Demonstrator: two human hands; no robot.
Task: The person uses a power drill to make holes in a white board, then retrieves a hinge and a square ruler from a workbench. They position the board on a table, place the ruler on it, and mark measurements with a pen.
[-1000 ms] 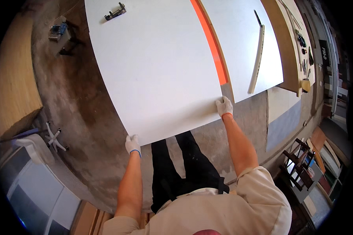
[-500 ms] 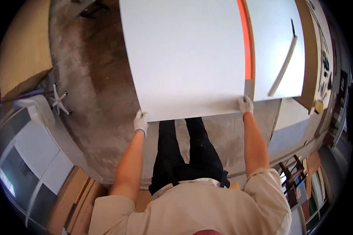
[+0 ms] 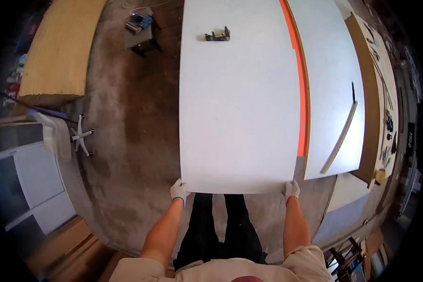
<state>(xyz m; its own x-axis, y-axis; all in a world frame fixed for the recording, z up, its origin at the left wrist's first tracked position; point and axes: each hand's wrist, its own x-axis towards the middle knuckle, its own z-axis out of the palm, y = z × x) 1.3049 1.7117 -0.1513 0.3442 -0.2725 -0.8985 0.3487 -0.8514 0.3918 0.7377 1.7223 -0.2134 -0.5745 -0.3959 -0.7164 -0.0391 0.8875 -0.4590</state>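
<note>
A large white board (image 3: 239, 108) stretches away from me above the concrete floor. My left hand (image 3: 178, 190), in a white glove, grips its near left corner. My right hand (image 3: 291, 189), also gloved, grips its near right corner. A small dark metal clamp-like tool (image 3: 217, 35) lies on the board near its far end. An orange strip (image 3: 301, 98) runs along the board's right edge.
A second white board (image 3: 333, 70) lies to the right with a long pale strip (image 3: 340, 138) on it. A wooden slab (image 3: 56, 47) sits far left, a white chair (image 3: 61, 136) at left, a workbench with tools (image 3: 390, 122) at right.
The view has swung so the board now runs straight ahead instead of slanting left. Both hands keep their hold on the near corners. The tool at the far end is in view again.
</note>
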